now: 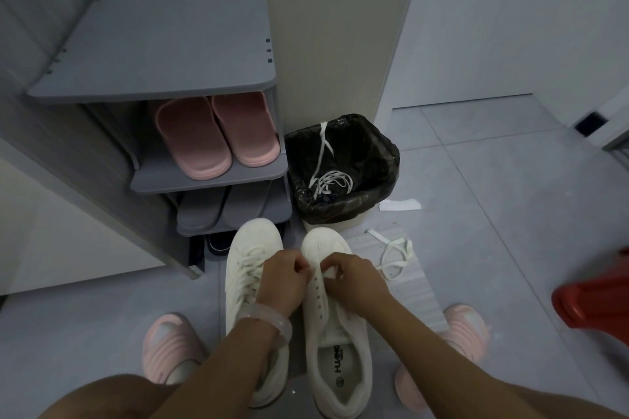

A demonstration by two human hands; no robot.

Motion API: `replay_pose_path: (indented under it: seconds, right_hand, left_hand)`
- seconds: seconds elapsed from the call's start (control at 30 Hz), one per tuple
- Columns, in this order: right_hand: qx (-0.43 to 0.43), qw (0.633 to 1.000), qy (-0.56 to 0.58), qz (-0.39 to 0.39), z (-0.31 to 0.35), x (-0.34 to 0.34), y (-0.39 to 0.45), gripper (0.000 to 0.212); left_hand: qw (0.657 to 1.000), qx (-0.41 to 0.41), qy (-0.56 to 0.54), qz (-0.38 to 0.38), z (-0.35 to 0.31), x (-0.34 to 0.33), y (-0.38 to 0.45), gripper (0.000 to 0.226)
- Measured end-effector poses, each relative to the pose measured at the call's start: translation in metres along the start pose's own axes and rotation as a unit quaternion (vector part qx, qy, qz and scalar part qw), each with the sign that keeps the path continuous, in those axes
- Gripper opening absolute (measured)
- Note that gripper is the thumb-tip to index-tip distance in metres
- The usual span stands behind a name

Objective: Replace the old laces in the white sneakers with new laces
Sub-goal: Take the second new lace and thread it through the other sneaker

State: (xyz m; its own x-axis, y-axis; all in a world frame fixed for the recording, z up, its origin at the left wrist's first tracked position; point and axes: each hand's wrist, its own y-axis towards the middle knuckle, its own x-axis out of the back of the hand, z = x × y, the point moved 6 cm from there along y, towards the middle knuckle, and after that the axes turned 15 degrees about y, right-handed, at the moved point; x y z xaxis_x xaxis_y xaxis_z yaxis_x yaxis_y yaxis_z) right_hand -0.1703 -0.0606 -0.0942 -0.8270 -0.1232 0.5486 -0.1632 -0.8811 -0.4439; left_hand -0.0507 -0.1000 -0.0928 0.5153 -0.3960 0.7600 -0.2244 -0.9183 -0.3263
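Observation:
Two white sneakers stand side by side on the floor in front of me. The left sneaker (250, 265) is laced. The right sneaker (337, 326) has bare eyelets along most of its front. My left hand (284, 277) and my right hand (354, 277) meet over the right sneaker's lowest eyelets, each pinching a bit of white lace (332, 271). The rest of that new lace (394, 253) trails off to the right over a pale mat. Old white laces (328, 178) lie in the black-lined bin (381, 153).
A grey shoe rack (160, 78) with pink slippers (218, 136) stands at the left, right behind the sneakers. A red plastic stool (592, 296) sits at the right edge. A white paper scrap (400, 205) lies by the bin. My feet wear pink shoes (170, 343).

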Motion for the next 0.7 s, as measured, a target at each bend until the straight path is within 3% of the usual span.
replay_pose_path:
  seconds: [0.1,0.17,0.27,0.33,0.37,0.4,0.47,0.53,0.6,0.7]
  right_hand:
    - [0.005,0.998,-0.04,-0.055,0.005,-0.005,-0.002,0.02]
    - [0.016,0.997,-0.044,-0.066,0.006,-0.006,0.0,0.02]
    - [0.044,0.998,-0.038,-0.039,0.005,-0.008,0.004,0.017]
    - [0.052,0.998,0.014,-0.045,0.002,-0.002,0.004,0.015]
    - [0.041,0.992,0.092,-0.071,0.0,0.008,0.003,0.016]
    - [0.019,0.973,0.201,-0.108,-0.001,0.021,0.001,0.021]
    - [0.004,0.891,0.418,-0.175,0.002,0.055,-0.006,0.028]
    - [0.042,0.838,0.514,-0.176,0.019,0.083,-0.013,0.03]
    - [0.09,0.871,0.462,-0.142,0.04,0.09,-0.019,0.029]
    - [0.133,0.947,0.284,-0.075,0.055,0.066,-0.022,0.027]
  left_hand:
    - [1.0,0.003,0.008,0.024,-0.008,-0.002,-0.009,0.01]
    - [0.998,0.008,0.004,0.061,-0.009,-0.005,-0.014,0.031]
    - [0.998,0.014,0.01,0.059,-0.008,0.002,-0.015,0.035]
    - [0.999,0.025,0.013,0.043,-0.007,0.005,-0.014,0.031]
    - [0.999,0.028,0.01,0.039,-0.007,0.005,-0.014,0.028]
    - [0.999,0.028,0.01,0.04,-0.007,0.005,-0.014,0.026]
    - [0.999,0.023,0.015,0.045,-0.007,0.004,-0.015,0.025]
    - [0.998,0.022,0.012,0.052,-0.006,0.001,-0.015,0.024]
    - [0.999,0.012,0.014,0.046,-0.006,-0.001,-0.016,0.026]
    - [0.995,-0.078,0.023,-0.054,-0.023,0.008,-0.015,0.038]
